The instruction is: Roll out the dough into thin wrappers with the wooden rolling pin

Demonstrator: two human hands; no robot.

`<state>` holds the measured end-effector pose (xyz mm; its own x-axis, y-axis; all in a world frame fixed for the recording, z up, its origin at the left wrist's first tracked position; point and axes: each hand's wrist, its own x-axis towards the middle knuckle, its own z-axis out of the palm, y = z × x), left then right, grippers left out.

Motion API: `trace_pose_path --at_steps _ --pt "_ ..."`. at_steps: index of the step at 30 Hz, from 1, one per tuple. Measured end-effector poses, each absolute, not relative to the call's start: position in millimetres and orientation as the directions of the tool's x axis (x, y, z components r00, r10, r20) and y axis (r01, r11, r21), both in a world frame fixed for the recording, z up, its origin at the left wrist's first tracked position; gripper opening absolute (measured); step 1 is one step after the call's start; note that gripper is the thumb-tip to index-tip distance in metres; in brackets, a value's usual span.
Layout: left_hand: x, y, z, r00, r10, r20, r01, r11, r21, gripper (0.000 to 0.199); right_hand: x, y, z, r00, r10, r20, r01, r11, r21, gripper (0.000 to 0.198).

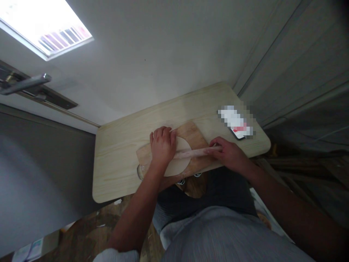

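A round, flat sheet of dough (176, 166) lies on a wooden cutting board (191, 130). Across the dough runs a pale rolling pin (188, 153), slightly tilted up toward the right. Its right end is in my right hand (227, 153), with fingers and thumb closed around it. My left hand (163, 143) rests palm down over the left part of the dough, fingers stretched toward the board's far side. It covers the pin's left end, so whether it touches the pin cannot be made out.
The board sits on a light wooden table (117, 160) with rounded corners, against a pale door. A phone (237, 123), partly blurred, lies at the table's right. A metal door handle (27, 83) juts out at left. My lap is below the near edge.
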<state>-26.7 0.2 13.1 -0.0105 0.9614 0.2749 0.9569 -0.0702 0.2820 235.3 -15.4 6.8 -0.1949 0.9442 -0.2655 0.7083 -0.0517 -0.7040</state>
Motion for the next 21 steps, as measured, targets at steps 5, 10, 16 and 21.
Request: trace_pose_path --at_steps 5,10,16,21 --pt "-25 -15 20 -0.015 0.946 0.325 0.955 -0.082 0.285 0.030 235 -26 6 -0.223 0.955 -0.198 0.662 -0.001 -0.749 0.035" --pt "-20 -31 18 -0.076 0.948 0.308 0.952 -0.024 0.306 0.028 241 -32 4 -0.229 0.961 -0.158 0.611 0.015 -0.791 0.034" --pt "-13 -34 12 -0.124 0.969 0.215 0.939 0.044 0.340 0.034 249 -33 3 -0.296 0.945 -0.141 0.569 0.056 -0.820 0.030" --pt "-9 -29 14 -0.152 0.970 0.190 0.949 0.090 0.302 0.036 249 -33 3 -0.347 0.931 -0.113 0.548 0.104 -0.830 0.027"
